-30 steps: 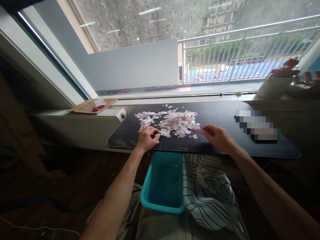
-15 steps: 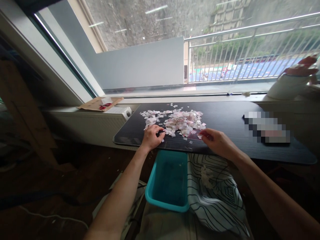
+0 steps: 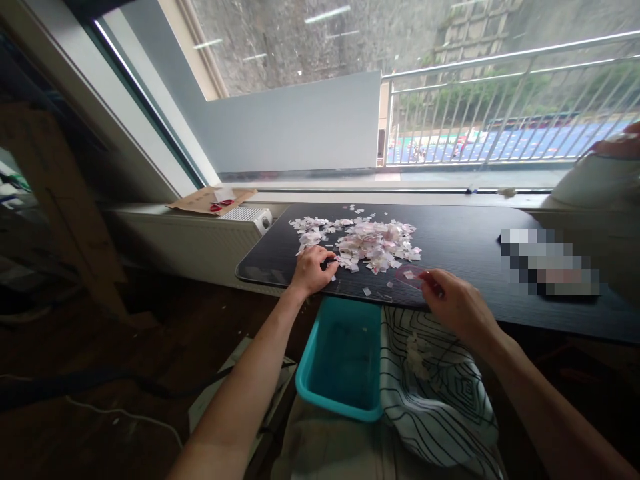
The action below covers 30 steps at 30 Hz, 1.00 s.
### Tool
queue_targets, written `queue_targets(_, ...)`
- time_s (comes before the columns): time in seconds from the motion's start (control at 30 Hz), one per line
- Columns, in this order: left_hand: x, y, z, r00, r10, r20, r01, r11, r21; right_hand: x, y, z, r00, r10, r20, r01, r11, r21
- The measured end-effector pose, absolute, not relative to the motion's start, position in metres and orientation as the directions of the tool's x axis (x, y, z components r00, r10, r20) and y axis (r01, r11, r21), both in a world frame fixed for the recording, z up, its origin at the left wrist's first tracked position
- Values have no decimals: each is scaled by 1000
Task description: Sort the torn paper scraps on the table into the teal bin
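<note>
A loose heap of small white and pinkish paper scraps [image 3: 377, 241] lies on a dark wood-grain tabletop [image 3: 465, 230]. At the heap's front left, my left hand [image 3: 315, 269] rests on the table with fingers curved and a gap between thumb and forefinger. My right hand [image 3: 453, 297] pinches a thin, see-through pinkish plastic piece [image 3: 406, 275] by its right end, just in front of the heap. A whitish scrap shows on or through that piece. Below the table's front edge, on my lap, sits a turquoise plastic basin [image 3: 306, 357] with a few specks inside.
A black-and-white lined cloth [image 3: 440, 407] with a pale crumpled bit lies beside the basin. On the table's right is a blurred-out object [image 3: 550, 263]. Red-handled scissors [image 3: 220, 205] and brown cardboard [image 3: 193, 200] lie on the left sill above a radiator [image 3: 235, 233].
My right hand has drawn the plastic piece back towards me, away from the heap. My left hand stays by the heap's left front. The whole view has shifted slightly.
</note>
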<state>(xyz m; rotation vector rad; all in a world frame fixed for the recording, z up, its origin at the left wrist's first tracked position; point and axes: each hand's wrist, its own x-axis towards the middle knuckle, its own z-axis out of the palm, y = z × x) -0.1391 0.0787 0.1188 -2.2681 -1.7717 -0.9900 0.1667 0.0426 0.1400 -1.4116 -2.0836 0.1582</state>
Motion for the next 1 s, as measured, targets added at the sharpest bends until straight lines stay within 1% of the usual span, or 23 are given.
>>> queue_targets(0.07, -139, 78, 119, 110, 835, 540, 898, -316, 305, 160, 35, 139, -286, 863, 416, 784, 461, -416)
queue_targets(0.17, -138, 77, 119, 104, 833, 543, 902, -309, 302, 145, 28, 137, -400, 827, 395, 691, 555, -462)
queue_targets(0.23, -138, 77, 119, 101, 833, 544, 905, -304, 298, 137, 27, 137, -430, 817, 385, 654, 576, -491)
queue_targets(0.37, -138, 77, 118, 100, 834, 543, 906, -302, 297, 132, 30, 136, -400, 833, 383, 667, 551, -501)
queue_targets(0.57, -137, 77, 118, 90, 841, 534, 907, -290, 305, 132, 24, 137, -496, 798, 341, 576, 597, -559)
queue_targets(0.77, -136, 76, 119, 89, 842, 532, 905, -291, 309, 147, 19, 135, -405, 833, 377, 634, 553, -541)
queue_targets(0.9, -136, 76, 118, 86, 842, 532, 906, -288, 309, 143, 15, 135, -471, 807, 357, 588, 589, -555)
queue_targets(1.0, -136, 77, 118, 90, 840, 535, 908, -290, 303, 132, 20, 137, -482, 794, 371, 578, 606, -546)
